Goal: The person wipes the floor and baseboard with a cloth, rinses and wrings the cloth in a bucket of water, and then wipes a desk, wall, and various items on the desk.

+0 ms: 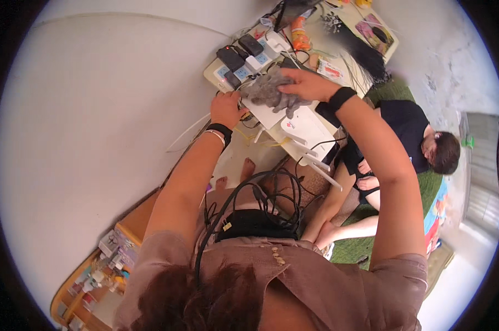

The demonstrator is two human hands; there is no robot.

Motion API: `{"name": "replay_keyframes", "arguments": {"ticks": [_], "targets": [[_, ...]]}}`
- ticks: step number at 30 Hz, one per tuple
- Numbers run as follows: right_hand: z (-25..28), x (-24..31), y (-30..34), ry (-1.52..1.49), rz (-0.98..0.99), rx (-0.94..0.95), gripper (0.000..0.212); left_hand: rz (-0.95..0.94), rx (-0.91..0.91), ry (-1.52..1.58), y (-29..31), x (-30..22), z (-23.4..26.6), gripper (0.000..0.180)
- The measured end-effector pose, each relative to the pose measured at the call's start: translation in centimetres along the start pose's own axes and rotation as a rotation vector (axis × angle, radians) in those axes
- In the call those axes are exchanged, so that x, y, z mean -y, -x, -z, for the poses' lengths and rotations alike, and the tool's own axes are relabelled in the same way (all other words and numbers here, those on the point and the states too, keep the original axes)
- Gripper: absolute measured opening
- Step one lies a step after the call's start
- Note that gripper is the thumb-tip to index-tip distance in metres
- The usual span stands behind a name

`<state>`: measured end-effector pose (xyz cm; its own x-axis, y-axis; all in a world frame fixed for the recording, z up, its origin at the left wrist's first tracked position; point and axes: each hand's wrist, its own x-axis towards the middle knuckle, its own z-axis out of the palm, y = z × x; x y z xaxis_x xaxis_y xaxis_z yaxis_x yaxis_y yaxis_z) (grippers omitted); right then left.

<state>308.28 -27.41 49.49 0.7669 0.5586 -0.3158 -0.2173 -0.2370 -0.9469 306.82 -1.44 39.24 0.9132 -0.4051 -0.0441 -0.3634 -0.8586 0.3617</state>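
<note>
My right hand (pixel 310 86) is closed on a crumpled grey cloth (pixel 266 91), which hangs in loose folds over the table. Below the cloth lies a white router (pixel 307 129) with several antennas pointing toward me. At the table's near left edge is my left hand (pixel 226 108), its fingers bent and the thumb pointing right; whatever they grip is hidden. Just beyond it, a white power strip (pixel 242 71) carries several black plugs and adapters (pixel 227 57). The cloth covers part of the tabletop and some cables.
Farther along the table (pixel 310 47) are an orange packet (pixel 299 34), black bristles (pixel 365 55) and a patterned tray (pixel 376 33). A person in black (pixel 401 132) sits at the right on a green cover (pixel 349 234). Black cables (pixel 249 182) loop before my waist. Shelves (pixel 95 281) stand lower left.
</note>
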Motion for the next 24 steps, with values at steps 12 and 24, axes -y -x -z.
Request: {"name": "replay_keyframes", "arguments": {"ticks": [12, 24], "targets": [[-4.7, -5.6, -1.9, 1.366, 0.263, 0.077, 0.078, 0.124, -0.037, 0.125, 0.3, 0.1, -0.7, 0.055], [-5.0, -9.6, -5.8, 1.292, 0.338, -0.1, 0.049, 0.156, -0.006, 0.076, -0.2, -1.1, -1.0, 0.052]]}}
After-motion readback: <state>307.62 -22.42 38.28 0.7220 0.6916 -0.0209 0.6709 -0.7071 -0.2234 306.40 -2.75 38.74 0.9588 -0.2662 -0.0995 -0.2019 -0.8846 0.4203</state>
